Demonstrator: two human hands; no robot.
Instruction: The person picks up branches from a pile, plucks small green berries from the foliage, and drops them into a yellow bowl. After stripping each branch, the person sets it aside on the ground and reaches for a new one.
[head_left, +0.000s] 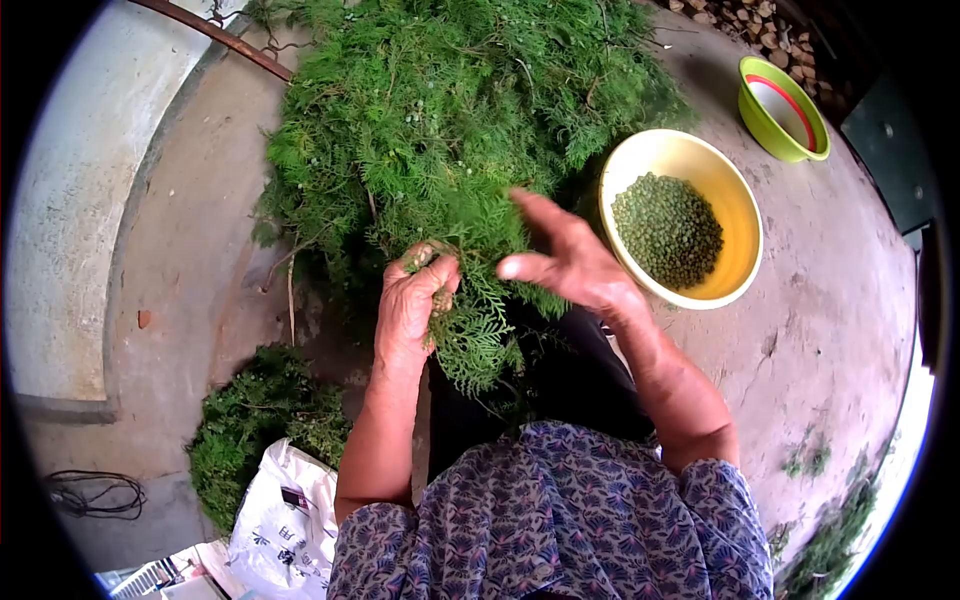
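Note:
My left hand (412, 295) is closed around the stem of a leafy green conifer sprig (475, 335), whose flat fronds hang down over my lap. Just right of it, my right hand (570, 255) is spread, thumb and fingers apart, with nothing seen in it; its fingertips are slightly blurred near the foliage. A big heap of cut conifer branches (450, 110) lies in front of both hands. Beside my right hand stands a yellow basin (742, 240), partly filled with small round green cones or berries (668, 230).
A green basin with a red-rimmed white one inside (825, 140) sits at the far right, near stacked firewood (770, 35). Left of me are a smaller pile of greenery (255, 420), a white sack (285, 530) and a coiled black cable (95, 495). A stick (215, 35) sticks out at upper left.

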